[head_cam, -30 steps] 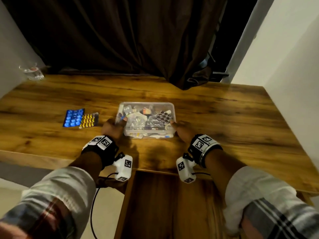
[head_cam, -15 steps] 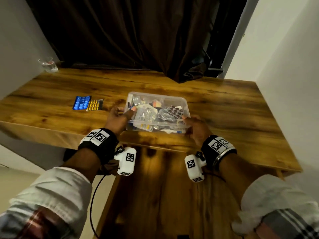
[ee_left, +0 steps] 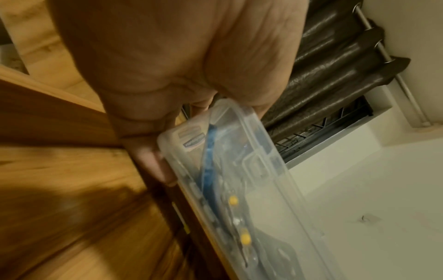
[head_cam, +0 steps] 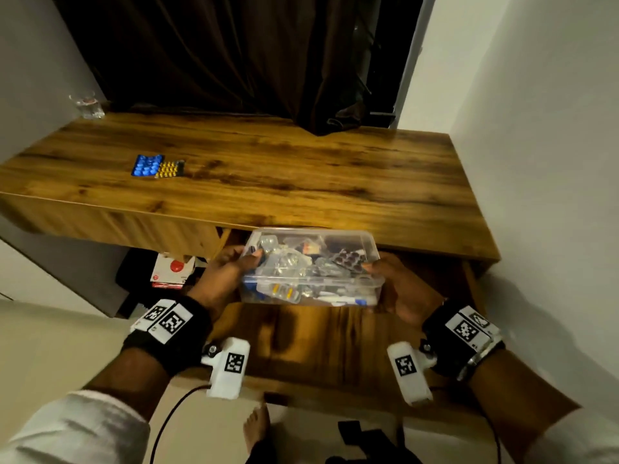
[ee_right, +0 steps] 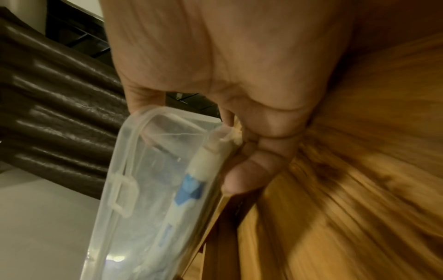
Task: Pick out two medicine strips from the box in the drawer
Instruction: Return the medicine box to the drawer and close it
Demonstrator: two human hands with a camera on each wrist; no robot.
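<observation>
Lower clear rectangular plastic box (head_cam: 311, 266) level into open wooden drawer (head_cam: 335, 346) below fingers (head_cam: 254, 254). Both hands' fingers curled, gripping box ends; keep grip even, avoid tipping.

Each wrist carries a black wrist strap (head_cam: 174, 336) with white fiducial marker tags (head_cam: 466, 329) on top. A white camera housing (head_cam: 229, 371) with a printed marker is mounted beneath each wrist; a black cable (head_cam: 170, 413) runs from the left unit. Rolled white sleeves (head_cam: 77, 426) show plaid lining.
</observation>
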